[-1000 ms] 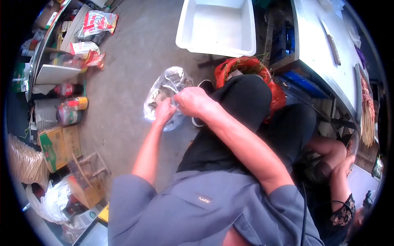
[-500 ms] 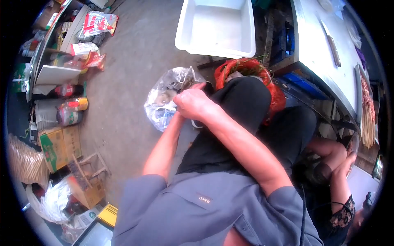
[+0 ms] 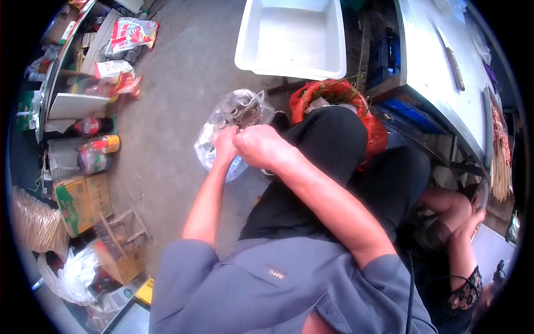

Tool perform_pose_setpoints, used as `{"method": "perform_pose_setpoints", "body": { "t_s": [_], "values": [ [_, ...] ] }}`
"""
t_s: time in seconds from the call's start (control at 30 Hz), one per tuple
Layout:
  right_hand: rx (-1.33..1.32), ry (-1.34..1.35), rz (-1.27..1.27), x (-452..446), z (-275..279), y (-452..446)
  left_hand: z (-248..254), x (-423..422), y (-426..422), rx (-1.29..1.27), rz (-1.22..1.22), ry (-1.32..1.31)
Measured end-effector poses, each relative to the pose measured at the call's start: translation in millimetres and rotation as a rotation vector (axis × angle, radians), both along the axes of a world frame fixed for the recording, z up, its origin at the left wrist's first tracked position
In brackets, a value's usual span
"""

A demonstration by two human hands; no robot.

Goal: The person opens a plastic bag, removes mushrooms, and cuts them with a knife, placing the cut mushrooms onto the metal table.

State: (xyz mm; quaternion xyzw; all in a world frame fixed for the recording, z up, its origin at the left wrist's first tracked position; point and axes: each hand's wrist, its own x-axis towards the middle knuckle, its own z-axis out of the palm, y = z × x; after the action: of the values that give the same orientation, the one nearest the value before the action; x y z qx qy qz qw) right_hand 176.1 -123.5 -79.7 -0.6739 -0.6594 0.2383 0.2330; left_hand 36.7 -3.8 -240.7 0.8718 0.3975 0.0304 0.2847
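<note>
A clear plastic bag [image 3: 207, 146] sits on the floor beside my left foot, with greyish-brown contents [image 3: 245, 113] showing in its upper part; their kind I cannot make out. My left hand [image 3: 227, 142] is closed over the bag's near side. Right against it is my right hand [image 3: 260, 146], also closed, its knuckles up. The fingertips of both meet in front of the bag, and what they pinch is hidden by the hands.
Ahead stands a white plastic tub [image 3: 290, 71]. A red bag [image 3: 377, 136] with green stalks is beyond my knees. On the metal table [image 3: 428, 61] to the right lies a knife [image 3: 455, 68]. Another person's arm [image 3: 463, 253] is at lower right. Shelves with packets [image 3: 133, 34] and a carton [image 3: 83, 203] line the left.
My left hand has come into sight from behind the right and shifted left and down. The greyish-brown contents now show higher in the bag. My right hand has barely moved.
</note>
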Motion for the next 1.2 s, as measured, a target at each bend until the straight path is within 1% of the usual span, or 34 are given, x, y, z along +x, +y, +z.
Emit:
{"method": "perform_pose_setpoints", "body": {
  "t_s": [0.03,0.07,0.13,0.17,0.23,0.27,0.33,0.37,0.43,0.47,0.5,0.57,0.6,0.67,0.7,0.77,0.8,0.87,0.9,0.93,0.97,1.0,1.07,1.1,1.17,1.2],
  "values": [
    [0.003,0.033,0.009,1,3,-1,4,-4,-4,-0.205,-0.041,0.09],
    [0.003,0.035,0.007,1,3,0,6,-7,-11,-0.206,-0.042,0.092],
    [-0.069,-0.011,0.026,0,2,2,6,-15,-29,-0.242,-0.144,-0.215],
    [-0.069,-0.007,0.028,-1,2,2,5,-21,-35,-0.242,-0.142,-0.211],
    [-0.086,-0.004,0.032,0,3,3,-9,-35,-45,-0.446,-0.287,-0.066],
    [-0.086,-0.003,0.035,0,3,3,-17,-40,-51,-0.446,-0.284,-0.065],
    [-0.112,0.001,0.055,1,5,3,-35,-46,-63,-0.394,-0.489,0.321],
    [-0.114,0.002,0.058,2,5,3,-43,-47,-67,-0.396,-0.485,0.321],
    [-0.11,-0.022,0.047,4,5,3,-63,-49,-71,-0.404,-0.426,0.418],
    [-0.111,-0.021,0.047,5,6,2,-101,-58,-63,-0.307,-0.424,0.26],
    [-0.073,-0.026,0.018,6,6,1,-90,-50,-58,-0.31,-0.425,0.261],
    [-0.035,-0.031,-0.012,6,4,1,-39,-25,-42,-0.225,-0.177,-0.182],
    [-0.001,-0.023,-0.03,5,0,1,-20,-17,-33,-0.225,-0.177,-0.182],
    [0.033,-0.015,-0.051,5,-2,1,5,-12,-13,-0.122,-0.216,0.139],
    [0.038,0.027,-0.047,5,0,0,4,-15,-3,-0.122,-0.222,0.139],
    [0.042,0.069,-0.052,8,0,-2,0,-23,16,-0.104,-0.407,0.582],
    [0.052,0.066,-0.057,7,-2,-2,1,-28,19,-0.104,-0.415,0.585],
    [0.062,0.069,-0.058,5,-1,0,7,-48,19,-0.144,-0.406,0.754],
    [-0.025,0.024,-0.056,4,4,3,7,-60,21,-0.144,-0.404,0.759],
    [-0.112,-0.022,-0.053,4,8,4,7,-71,22,-0.114,-0.509,0.909],
    [-0.112,-0.02,-0.054,5,10,3,6,-79,21,-0.082,-0.617,1.059],
    [-0.098,-0.011,-0.045,5,11,3,9,-83,20,-0.083,-0.617,1.059],
    [-0.083,-0.002,-0.033,6,12,2,15,-88,19,0.001,-0.492,0.923],
    [-0.075,0.001,-0.028,6,10,3,16,-89,17,0.0,-0.489,0.925],
    [-0.07,0.004,-0.026,4,7,3,13,-84,9,0.29,-0.614,0.366],
    [-0.018,0.025,-0.031,4,4,2,6,-79,6,0.288,-0.614,0.364]
  ]
}}
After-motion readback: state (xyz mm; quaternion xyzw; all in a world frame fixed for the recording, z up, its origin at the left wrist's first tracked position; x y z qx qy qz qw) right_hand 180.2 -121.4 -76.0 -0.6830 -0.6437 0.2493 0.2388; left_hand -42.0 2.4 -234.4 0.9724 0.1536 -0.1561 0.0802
